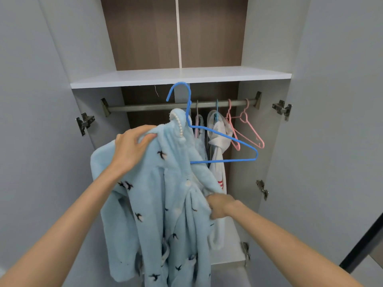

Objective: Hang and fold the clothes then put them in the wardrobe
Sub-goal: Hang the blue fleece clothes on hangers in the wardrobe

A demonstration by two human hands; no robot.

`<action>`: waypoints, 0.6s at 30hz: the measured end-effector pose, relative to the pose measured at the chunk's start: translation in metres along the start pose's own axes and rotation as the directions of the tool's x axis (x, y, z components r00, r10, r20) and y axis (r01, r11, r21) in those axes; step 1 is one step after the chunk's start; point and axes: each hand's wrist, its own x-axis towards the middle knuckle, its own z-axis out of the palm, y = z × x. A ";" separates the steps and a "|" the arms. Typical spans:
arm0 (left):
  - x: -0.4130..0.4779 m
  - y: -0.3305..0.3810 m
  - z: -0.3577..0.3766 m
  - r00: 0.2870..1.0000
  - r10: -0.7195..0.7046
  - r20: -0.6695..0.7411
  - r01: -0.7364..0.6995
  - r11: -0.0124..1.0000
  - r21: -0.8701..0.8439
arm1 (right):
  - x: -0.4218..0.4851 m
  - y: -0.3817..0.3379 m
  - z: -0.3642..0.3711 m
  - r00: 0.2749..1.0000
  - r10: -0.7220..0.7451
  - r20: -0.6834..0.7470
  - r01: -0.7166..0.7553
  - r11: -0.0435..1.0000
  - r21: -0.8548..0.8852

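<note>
A fluffy light-blue robe (pixel 157 204) with small dark birds and a pearl trim at the collar hangs in front of the open wardrobe. A blue wire hanger (pixel 226 141) sits half inside it: the left arm is under the fabric, the right arm sticks out bare. Its hook (pixel 178 88) is above the rail, not on it. My left hand (pixel 132 148) grips the robe's left shoulder. My right hand (pixel 219 206) grips a fold of the robe's right side lower down.
The metal rail (pixel 145 107) runs across under a white shelf (pixel 180 76). A white garment (pixel 218 150) on a teal hanger and two empty pink hangers (pixel 248 133) hang at the rail's right. Both wardrobe doors stand open, with hinges (pixel 85 122) on the sides.
</note>
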 end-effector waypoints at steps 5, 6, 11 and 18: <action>-0.012 -0.033 -0.003 0.999 0.015 0.031 -0.018 0.994 0.112 | -0.007 0.039 -0.024 0.969 0.197 -0.150 -0.196 0.980 0.017; -0.014 -0.042 -0.004 0.998 0.001 0.055 -0.007 0.993 0.121 | -0.009 0.046 -0.029 0.957 0.219 -0.192 -0.220 0.975 0.014; -0.028 -0.065 0.006 0.994 -0.057 0.095 0.051 0.997 0.059 | -0.020 0.056 -0.042 0.916 0.299 -0.268 -0.308 0.951 0.010; -0.037 -0.077 0.006 0.955 0.124 0.271 -0.181 0.964 0.196 | -0.031 0.064 -0.051 0.864 0.356 -0.356 -0.384 0.923 -0.009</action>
